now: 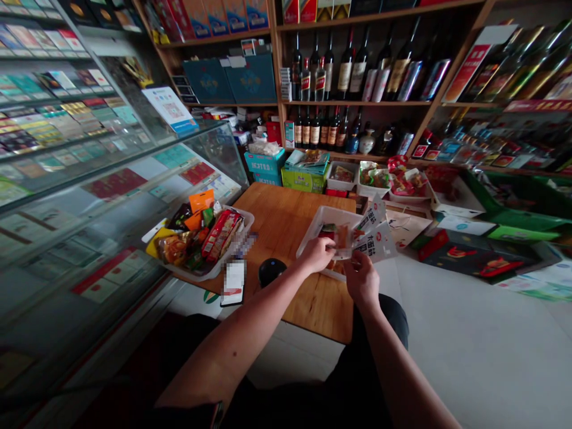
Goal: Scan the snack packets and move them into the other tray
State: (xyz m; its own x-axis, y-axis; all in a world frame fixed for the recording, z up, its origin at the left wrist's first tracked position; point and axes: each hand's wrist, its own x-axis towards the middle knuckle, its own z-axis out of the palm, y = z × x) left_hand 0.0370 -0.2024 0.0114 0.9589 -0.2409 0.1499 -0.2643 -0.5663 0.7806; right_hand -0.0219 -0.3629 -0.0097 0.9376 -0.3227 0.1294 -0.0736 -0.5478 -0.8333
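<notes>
My right hand [363, 279] is closed on the lower edge of snack packets [376, 241] with grey printed ends and clear parts showing brown food. At least two of these packets fan out to the upper right. My left hand [317, 254] has its fingers pinched at the packets' clear end, over a translucent plastic bin [313, 225]. More small packets lie inside that bin, partly hidden by my hands. On the wooden table's left side, another plastic bin [248, 221] is full of mixed snack bags [218, 232].
A phone [233, 283] and a round black object [271, 271] lie on the wooden table [277, 208]. A glass display counter [179, 173] borders the left. Behind stand shelves of bottles [346, 65]; boxes [469, 253] line the floor at right.
</notes>
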